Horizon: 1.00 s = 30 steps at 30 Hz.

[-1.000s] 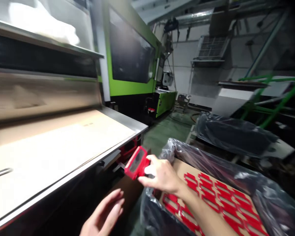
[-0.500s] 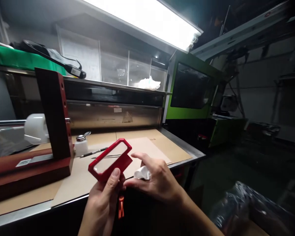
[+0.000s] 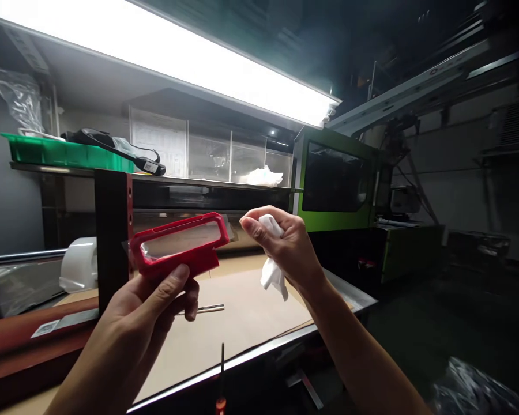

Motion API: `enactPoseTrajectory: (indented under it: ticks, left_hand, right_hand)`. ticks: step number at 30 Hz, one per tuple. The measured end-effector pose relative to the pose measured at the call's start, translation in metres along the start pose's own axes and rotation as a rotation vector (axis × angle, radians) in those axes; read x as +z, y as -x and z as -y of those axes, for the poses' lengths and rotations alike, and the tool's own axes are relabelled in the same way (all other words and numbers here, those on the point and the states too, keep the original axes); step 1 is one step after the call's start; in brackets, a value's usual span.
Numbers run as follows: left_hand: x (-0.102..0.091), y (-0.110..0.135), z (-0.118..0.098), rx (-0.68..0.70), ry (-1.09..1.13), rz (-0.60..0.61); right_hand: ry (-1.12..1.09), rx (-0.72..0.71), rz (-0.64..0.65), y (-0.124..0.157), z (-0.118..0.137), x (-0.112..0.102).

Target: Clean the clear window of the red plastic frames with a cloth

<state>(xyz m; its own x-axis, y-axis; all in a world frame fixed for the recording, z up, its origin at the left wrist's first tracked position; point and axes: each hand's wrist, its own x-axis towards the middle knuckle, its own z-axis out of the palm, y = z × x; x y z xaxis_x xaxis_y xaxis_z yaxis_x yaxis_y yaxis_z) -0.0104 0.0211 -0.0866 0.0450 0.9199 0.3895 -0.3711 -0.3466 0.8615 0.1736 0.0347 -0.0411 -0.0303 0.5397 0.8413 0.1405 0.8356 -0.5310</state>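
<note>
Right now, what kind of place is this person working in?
Most likely a factory workstation. A big green machine stands beside a metal workbench under a long strip light. The left hand holds a red plastic frame; the right hand holds a white cloth.

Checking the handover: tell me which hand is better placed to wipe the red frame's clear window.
Right hand, probably: it pinches the white cloth beside the red frame, while the left hand grips that frame.

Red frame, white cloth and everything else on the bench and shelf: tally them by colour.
Red: 2, the red frame in the left hand, and the red fixture.
White: 3, the cloth in the right hand, the roll, the shelf bundle.
Green: 1, the tray.
Total: 6.
</note>
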Motion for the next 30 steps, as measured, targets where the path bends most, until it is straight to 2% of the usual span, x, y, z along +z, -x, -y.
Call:
enactPoseTrajectory:
  ticks: [6,19,22,25,27,30]
  left_hand:
    - [0.0,-0.003,-0.009,-0.016,-0.036,-0.002]
    - [0.003,-0.001,-0.013,0.003,-0.069,-0.025]
    - [0.005,-0.001,-0.015,-0.023,-0.053,-0.041]
    - [0.006,0.001,-0.016,-0.062,-0.024,-0.031]
    - [0.006,0.001,-0.015,-0.066,-0.005,-0.015]
    - [0.007,0.001,-0.013,-0.052,0.046,0.03]
  right_hand:
    - [-0.085,0.015,0.075,-0.009,0.003,0.007]
    - [0.051,-0.028,0.037,-0.011,0.013,0.012]
    - [0.173,-0.138,-0.007,-0.005,0.016,0.017]
    - [0.366,-0.368,-0.046,0.004,0.013,0.024]
    - [0.499,-0.525,-0.036,0.01,0.009,0.029]
    - [0.638,-0.634,0.0,0.017,0.003,0.035]
